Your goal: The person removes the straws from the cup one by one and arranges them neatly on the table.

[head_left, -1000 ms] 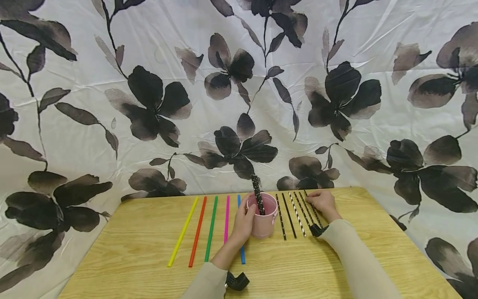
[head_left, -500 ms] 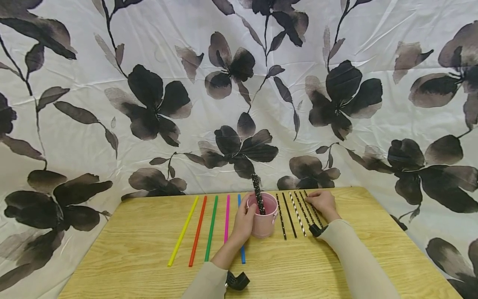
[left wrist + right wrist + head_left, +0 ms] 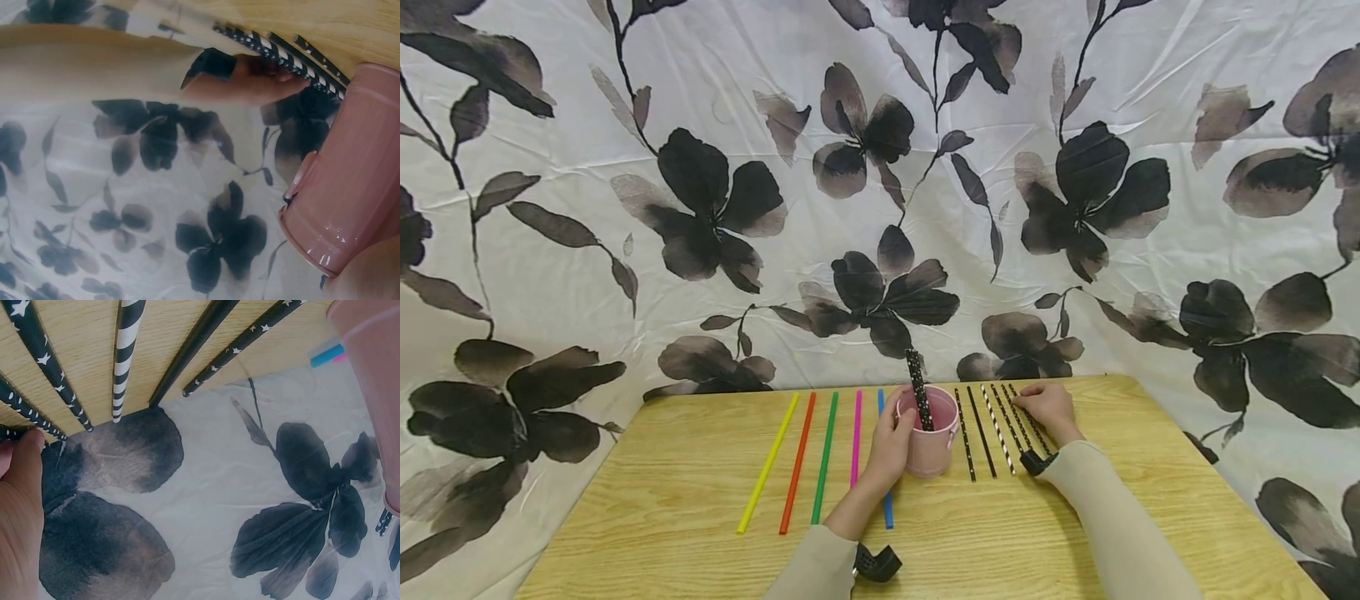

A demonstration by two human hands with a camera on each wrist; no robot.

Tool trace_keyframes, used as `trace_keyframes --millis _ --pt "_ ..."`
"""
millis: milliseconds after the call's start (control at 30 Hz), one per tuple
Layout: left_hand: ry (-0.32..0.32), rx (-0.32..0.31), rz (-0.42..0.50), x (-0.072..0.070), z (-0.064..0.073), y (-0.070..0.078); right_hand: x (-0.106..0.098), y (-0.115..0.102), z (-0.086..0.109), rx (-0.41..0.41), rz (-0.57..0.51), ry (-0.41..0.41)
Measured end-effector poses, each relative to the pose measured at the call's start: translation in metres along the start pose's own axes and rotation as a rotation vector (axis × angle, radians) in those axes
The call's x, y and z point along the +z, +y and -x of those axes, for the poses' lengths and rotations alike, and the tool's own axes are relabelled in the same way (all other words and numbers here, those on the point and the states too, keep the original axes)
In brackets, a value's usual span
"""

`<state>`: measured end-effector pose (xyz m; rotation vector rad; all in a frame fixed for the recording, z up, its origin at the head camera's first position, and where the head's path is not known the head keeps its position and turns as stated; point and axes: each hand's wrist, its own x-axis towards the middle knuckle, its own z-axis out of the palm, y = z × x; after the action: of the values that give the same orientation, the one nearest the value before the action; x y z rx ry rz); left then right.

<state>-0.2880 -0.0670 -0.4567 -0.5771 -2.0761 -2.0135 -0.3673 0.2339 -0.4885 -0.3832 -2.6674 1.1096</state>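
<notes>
Left hand (image 3: 887,446): grips the pink bucket (image 3: 931,450), same as half a second ago.
Right hand (image 3: 1051,410): pinches the far end of the last dotted straw (image 3: 1037,431), in nearly the same spot as before.
Pink bucket: sits between five bright straws (image 3: 824,458) and the dark row, with black spotted straws (image 3: 917,387) leaning inside.
Starry straw (image 3: 48,362): the right wrist view shows its stars (just specks from the head).
Table (image 3: 655,483): far edge just past the straw tips; bare wood right of the right hand.
</notes>
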Motion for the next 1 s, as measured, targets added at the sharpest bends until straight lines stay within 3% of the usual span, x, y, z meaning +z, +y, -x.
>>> trace_keyframes --millis 233,567,1000 --pt "0.001 -0.008 0.000 0.000 -0.001 -0.001 0.000 -0.001 0.000 0.012 -0.001 0.006" --pt "0.034 -0.021 -0.027 0.002 -0.008 -0.032 0.002 0.000 -0.001 0.020 0.008 0.016" --pt "0.036 -0.004 -0.026 0.002 -0.009 -0.031 0.002 0.001 -0.003 0.033 0.016 0.023"
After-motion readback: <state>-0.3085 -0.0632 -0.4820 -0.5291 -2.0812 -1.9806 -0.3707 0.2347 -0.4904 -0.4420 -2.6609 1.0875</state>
